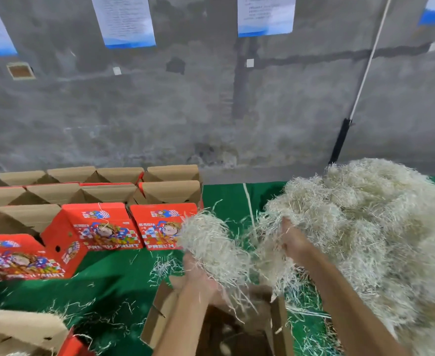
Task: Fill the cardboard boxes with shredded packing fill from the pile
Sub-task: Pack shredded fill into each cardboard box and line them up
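Near box: an open box [211, 327] lies directly under the hands; little or no fill can be seen in it, so filling is judged barely begun.
Left hand: left hand [198, 272] is cupped under a clump [211, 242] of fill, held above the box.
Right hand: right hand [292, 238] is sunk into the pile [365, 222]; fingers are hidden, so its grip cannot be told.
Boxes beyond: red boxes [103, 227] are stood open at left, contents unseen.
Surface: a green cloth [113, 273] is strewn with loose shreds.
Room: a grey wall [211, 98] is hung with papers.
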{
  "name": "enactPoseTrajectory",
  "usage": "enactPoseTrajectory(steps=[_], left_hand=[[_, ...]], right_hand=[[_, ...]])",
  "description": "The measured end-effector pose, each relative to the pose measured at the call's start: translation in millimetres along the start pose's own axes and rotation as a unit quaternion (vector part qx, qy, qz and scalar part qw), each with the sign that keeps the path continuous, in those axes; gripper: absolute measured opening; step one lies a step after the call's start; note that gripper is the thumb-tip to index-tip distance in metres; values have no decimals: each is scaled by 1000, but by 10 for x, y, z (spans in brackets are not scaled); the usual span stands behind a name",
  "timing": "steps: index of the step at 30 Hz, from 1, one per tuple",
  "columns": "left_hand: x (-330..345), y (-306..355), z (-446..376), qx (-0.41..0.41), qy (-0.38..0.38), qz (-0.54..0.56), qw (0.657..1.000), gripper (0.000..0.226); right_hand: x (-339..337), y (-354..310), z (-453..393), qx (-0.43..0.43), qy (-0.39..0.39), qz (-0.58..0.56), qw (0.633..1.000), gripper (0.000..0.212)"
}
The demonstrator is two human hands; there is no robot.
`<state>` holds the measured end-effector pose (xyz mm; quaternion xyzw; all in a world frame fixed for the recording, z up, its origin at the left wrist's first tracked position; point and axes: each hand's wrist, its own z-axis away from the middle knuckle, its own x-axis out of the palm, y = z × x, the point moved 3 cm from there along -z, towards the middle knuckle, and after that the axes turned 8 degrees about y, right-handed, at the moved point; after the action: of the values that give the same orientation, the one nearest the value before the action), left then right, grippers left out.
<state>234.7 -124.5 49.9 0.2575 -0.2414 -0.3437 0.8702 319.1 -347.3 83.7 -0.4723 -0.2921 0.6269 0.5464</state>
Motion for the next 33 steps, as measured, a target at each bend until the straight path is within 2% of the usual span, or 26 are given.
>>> enactPoseTrajectory(steps=[1, 3, 5, 8, 10, 11, 13, 15, 16, 17, 19, 20, 22, 23, 26, 28, 29, 31, 32, 33], left_hand=[[14, 82, -25, 32, -48, 84, 995, 58], [96, 228, -76, 38, -51, 181, 981, 67], [149, 236, -167, 13, -9, 144, 990, 74], [361, 167, -240, -17, -18, 93, 995, 72], [504, 111, -215, -15, -25, 93, 995, 70], [565, 62, -229, -19, -30, 99, 994, 68], [603, -39, -202, -37, -9, 91, 995, 70], [607, -146, -207, -43, -1, 82, 996, 75], [606, -190, -206, -46, 0, 81, 996, 75], [612, -227, -231, -47, 0, 80, 996, 72], [622, -274, -274, -42, -23, 83, 995, 66], [632, -281, -296, -38, -37, 84, 995, 66], [634, -267, -348, -27, -49, 80, 995, 66], [648, -250, -339, -16, -54, 76, 995, 64], [631, -203, -251, 15, -73, 56, 996, 57], [615, -165, -145, 40, -100, 40, 993, 53], [606, -153, -98, 50, -114, 31, 992, 52], [575, -172, 49, 70, -116, 5, 991, 51], [555, -195, 112, 89, -115, -16, 989, 49], [525, -218, 155, 127, -104, -49, 985, 47]], right_hand=[[-145, -37, -67, -20, 28, 43, 998, 51], [-420, -122, -131, -56, 67, 98, 991, 37], [-568, -148, -140, -69, 46, 138, 987, 30], [-726, -117, -175, -26, 33, 44, 998, 18], [-861, -204, -225, -57, 36, -59, 996, 10], [-950, -250, -248, -97, 67, -91, 989, 11], [-1132, -309, -248, -163, 137, -162, 963, 34], [-1233, -237, -262, -170, 157, -235, 944, 41], [-1242, -157, -281, -154, 161, -216, 951, 32], [-1224, -57, -303, -127, 169, -149, 966, 21], [-1144, 177, -355, -90, 161, 14, 983, 11], [-1095, 253, -365, -82, 155, 42, 984, 22], [-998, 368, -361, -90, 118, -21, 989, 52], [-965, 379, -318, -92, 100, -65, 989, 56], [-818, 259, -183, -162, 81, -73, 981, 46], [-563, 129, 15, -184, 1, -114, 976, 41], [-399, 74, 124, -190, -47, -102, 975, 46], [-11, 55, 374, -223, -94, 3, 970, 55], [189, 79, 474, -245, -96, 35, 964, 49], [357, 97, 554, -274, -66, 42, 958, 43]])
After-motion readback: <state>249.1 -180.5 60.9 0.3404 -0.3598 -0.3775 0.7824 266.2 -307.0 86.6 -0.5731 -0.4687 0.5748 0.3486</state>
